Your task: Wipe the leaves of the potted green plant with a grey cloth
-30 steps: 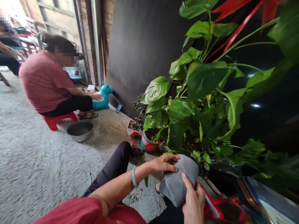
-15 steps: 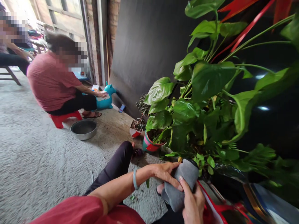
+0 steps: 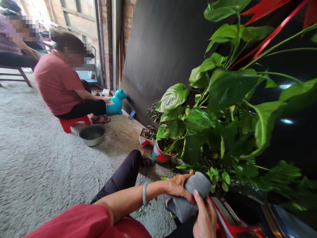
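Note:
A grey cloth [image 3: 192,195] is bunched low in the middle of the view, pressed against a dark pot under the big leafy plant [image 3: 223,112]. My left hand [image 3: 178,187], with a pale green bangle on its wrist, grips the cloth from the left, fingers curled over it. My right hand [image 3: 205,218] holds the cloth's near end from below, index finger stretched up along it. The pot itself is mostly hidden by the cloth and leaves.
A red and white object [image 3: 228,224] lies under my right hand. Two small potted plants [image 3: 160,150] stand on the concrete floor by my outstretched leg [image 3: 123,175]. Farther left, a person in a red shirt [image 3: 59,82] sits on a red stool beside a metal basin [image 3: 92,135] and a teal toy animal [image 3: 116,103].
Both hands have slid the cloth slightly downward and squeezed it tighter against the pot. The view has shifted a little to the left and down.

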The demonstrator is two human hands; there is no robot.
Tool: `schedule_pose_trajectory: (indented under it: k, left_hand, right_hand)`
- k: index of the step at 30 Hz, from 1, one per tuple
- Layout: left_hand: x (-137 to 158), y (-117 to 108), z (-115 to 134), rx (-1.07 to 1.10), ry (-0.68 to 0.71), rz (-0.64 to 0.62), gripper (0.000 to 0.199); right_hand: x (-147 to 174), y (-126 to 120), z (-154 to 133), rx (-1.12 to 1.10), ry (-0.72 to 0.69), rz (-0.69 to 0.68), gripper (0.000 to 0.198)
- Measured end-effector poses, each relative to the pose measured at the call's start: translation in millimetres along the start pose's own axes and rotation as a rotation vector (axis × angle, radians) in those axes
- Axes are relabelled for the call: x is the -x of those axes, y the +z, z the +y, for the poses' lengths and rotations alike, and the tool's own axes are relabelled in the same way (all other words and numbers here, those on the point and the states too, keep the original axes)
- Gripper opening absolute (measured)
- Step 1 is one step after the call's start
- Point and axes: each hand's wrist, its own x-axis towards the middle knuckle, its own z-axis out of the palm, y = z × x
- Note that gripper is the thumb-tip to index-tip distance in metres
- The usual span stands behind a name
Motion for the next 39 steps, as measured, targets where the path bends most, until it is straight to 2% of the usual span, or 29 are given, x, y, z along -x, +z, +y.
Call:
schedule_pose_trajectory:
  k: [3, 8, 11, 13, 15, 17, 19, 21, 23, 25, 27, 29, 35, 37, 39]
  left_hand:
    - [0, -2, 4, -0.024, 0.004, 0.025, 0.073]
    - [6, -14, 8, -0.044, 0.043, 0.059, 0.064]
    - [14, -25, 17, -0.092, 0.100, 0.095, 0.066]
    - [18, -37, 31, -0.116, 0.149, 0.144, 0.068]
    - [18, -55, 45, -0.124, 0.196, 0.251, 0.073]
    - [15, -75, 53, -0.156, 0.225, 0.450, 0.077]
    - [13, -92, 47, -0.257, 0.238, 0.659, 0.074]
    - [14, -100, 25, -0.371, 0.184, 0.743, 0.067]
    - [20, -98, -7, -0.377, 0.011, 0.669, 0.061]
    - [29, -89, -35, -0.262, -0.184, 0.520, 0.055]
    - [36, -80, -45, -0.164, -0.246, 0.413, 0.051]
    - [36, -74, -33, -0.155, -0.186, 0.409, 0.054]
    - [28, -75, 53, -0.226, 0.075, 0.596, 0.070]
    - [29, -72, 65, -0.226, 0.149, 0.628, 0.069]
    - [34, -69, 66, -0.216, 0.165, 0.630, 0.065]
  right_hand:
    - [-1, 1, -3, 0.021, -0.030, -0.035, 0.062]
    - [0, 2, -6, 0.135, -0.111, -0.185, 0.063]
    - [5, 5, -11, 0.289, -0.159, -0.231, 0.066]
    - [7, 6, -14, 0.281, -0.161, -0.246, 0.072]
    - [7, 4, -14, 0.192, -0.142, -0.227, 0.081]
    - [3, -1, -7, 0.106, -0.109, -0.186, 0.086]
    - [-4, -7, 6, 0.084, -0.066, -0.163, 0.083]
    - [-9, -11, 22, 0.080, -0.026, -0.151, 0.081]
    - [-11, -11, 35, 0.082, 0.019, -0.166, 0.078]
    - [-9, -11, 42, 0.087, 0.068, -0.200, 0.074]
    - [-7, -10, 45, 0.095, 0.095, -0.225, 0.071]
    - [-7, -10, 46, 0.070, 0.096, -0.209, 0.068]
    - [-36, -4, 51, -0.306, 0.237, 0.058, 0.065]
    - [-52, 2, 46, -0.394, 0.268, 0.069, 0.059]
    - [-67, 12, 35, -0.468, 0.279, 0.014, 0.052]
